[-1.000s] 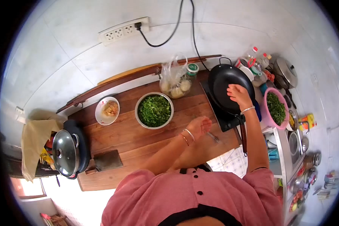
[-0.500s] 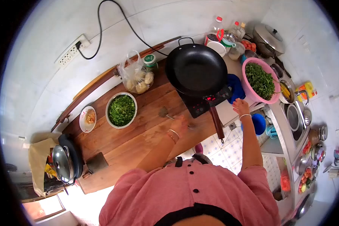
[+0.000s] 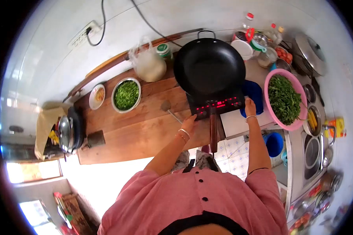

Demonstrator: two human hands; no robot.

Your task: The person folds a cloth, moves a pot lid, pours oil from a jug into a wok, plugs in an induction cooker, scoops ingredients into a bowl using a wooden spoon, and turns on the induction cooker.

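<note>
A black wok (image 3: 210, 66) sits on a black induction cooker (image 3: 202, 113), its wooden handle (image 3: 213, 131) pointing towards me. Red lights glow along the cooker's front panel. My left hand (image 3: 189, 126) is closed on the cooker's left front corner. At the right edge of the cooker, my right hand (image 3: 251, 107) grips its side, beside a blue cloth (image 3: 253, 95). A ladle (image 3: 166, 106) lies on the wooden counter, its handle running towards my left hand, which hides the far end.
A metal bowl of chopped greens (image 3: 126, 95), a small white bowl (image 3: 97, 96) and a plastic bag (image 3: 149, 66) stand to the left. On the right, a pink basin (image 3: 267, 92) holds leafy greens. A cleaver-like blade (image 3: 96, 138) lies near the counter's left end.
Both hands have come to the cooker's sides, the left from over the ladle handle. Cooker and wok handle now point straighter towards me. More red panel lights show. The view has shifted.
</note>
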